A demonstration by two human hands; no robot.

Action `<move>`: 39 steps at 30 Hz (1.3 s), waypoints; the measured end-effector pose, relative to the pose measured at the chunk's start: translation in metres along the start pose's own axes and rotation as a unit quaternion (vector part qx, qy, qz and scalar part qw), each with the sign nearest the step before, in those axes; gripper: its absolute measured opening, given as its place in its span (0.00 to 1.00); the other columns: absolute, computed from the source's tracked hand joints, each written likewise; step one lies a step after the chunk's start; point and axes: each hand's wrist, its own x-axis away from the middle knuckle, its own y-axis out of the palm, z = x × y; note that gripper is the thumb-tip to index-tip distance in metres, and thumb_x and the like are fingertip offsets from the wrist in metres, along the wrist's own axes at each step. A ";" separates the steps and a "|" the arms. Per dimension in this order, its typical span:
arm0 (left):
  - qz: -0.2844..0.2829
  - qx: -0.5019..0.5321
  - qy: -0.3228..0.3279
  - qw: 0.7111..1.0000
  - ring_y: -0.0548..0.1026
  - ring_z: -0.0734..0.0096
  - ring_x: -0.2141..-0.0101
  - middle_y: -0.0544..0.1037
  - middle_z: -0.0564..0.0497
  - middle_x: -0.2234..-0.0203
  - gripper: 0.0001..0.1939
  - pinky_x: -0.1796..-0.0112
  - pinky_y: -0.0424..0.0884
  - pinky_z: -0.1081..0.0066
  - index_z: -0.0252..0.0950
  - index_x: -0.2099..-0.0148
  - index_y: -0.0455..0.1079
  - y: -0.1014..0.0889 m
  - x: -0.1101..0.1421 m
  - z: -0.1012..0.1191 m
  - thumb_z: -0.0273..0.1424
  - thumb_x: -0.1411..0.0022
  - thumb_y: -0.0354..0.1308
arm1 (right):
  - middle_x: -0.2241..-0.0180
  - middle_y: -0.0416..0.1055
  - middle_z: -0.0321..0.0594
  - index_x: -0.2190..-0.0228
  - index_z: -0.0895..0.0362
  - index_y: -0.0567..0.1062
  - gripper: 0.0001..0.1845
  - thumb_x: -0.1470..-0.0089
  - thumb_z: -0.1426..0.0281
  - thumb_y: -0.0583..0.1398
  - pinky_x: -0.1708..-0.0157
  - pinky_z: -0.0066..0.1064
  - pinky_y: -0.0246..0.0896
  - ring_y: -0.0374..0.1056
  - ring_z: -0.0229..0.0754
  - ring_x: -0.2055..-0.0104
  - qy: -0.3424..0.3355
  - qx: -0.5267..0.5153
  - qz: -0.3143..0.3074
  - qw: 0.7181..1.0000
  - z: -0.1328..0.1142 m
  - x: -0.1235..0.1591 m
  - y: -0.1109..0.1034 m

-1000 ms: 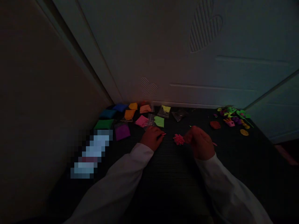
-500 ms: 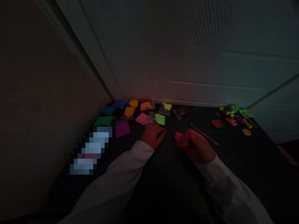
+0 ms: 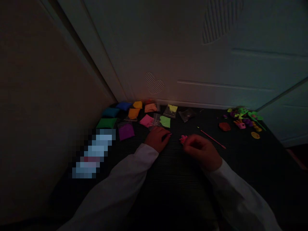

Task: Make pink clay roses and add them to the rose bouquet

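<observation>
My left hand rests on the dark table with its fingers closed. A short, thin pink stick pokes out from its fingertips. To the right, my right hand is curled in a pinch at a small pink clay flower; its thumb and fingertips overlap the flower's near edge and partly hide it. Just beyond that hand lies a long pink modelling tool. A tiny yellow-green bit sits by the tool's upper end.
Clay packets line the back left, among them a purple packet, a pink packet and a light green packet. A reddish-brown lump and several colourful clay pieces lie right. A blurred bright panel is left. A white panel rises behind.
My right hand has turned slightly and its fingers have shifted at the pink flower, showing a rounder curl. My left hand stays put. The view has tilted a little.
</observation>
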 end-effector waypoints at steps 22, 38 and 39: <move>0.001 0.004 -0.049 0.999 0.69 0.69 0.65 0.74 0.49 0.70 0.10 0.62 0.64 0.67 0.34 0.65 0.70 -0.008 -0.003 0.007 0.32 0.47 0.50 | 0.71 0.69 0.36 0.64 0.54 0.69 0.15 0.50 0.58 0.52 0.64 0.36 0.42 0.60 0.39 0.68 -0.091 0.556 -0.121 0.817 0.024 0.035 -0.006; 0.013 0.005 -0.043 0.999 0.69 0.70 0.66 0.74 0.48 0.71 0.10 0.63 0.65 0.67 0.32 0.66 0.70 -0.008 -0.003 0.008 0.32 0.47 0.51 | 0.74 0.67 0.35 0.58 0.50 0.67 0.15 0.48 0.62 0.51 0.67 0.38 0.41 0.56 0.39 0.70 -0.109 0.586 -0.157 0.788 0.024 0.039 -0.009; 0.013 0.007 -0.044 0.999 0.69 0.70 0.66 0.74 0.48 0.71 0.10 0.63 0.65 0.68 0.32 0.66 0.70 -0.009 -0.003 0.008 0.32 0.47 0.51 | 0.74 0.66 0.35 0.58 0.50 0.67 0.16 0.48 0.62 0.51 0.67 0.38 0.41 0.56 0.39 0.70 -0.107 0.588 -0.155 0.787 0.023 0.040 -0.009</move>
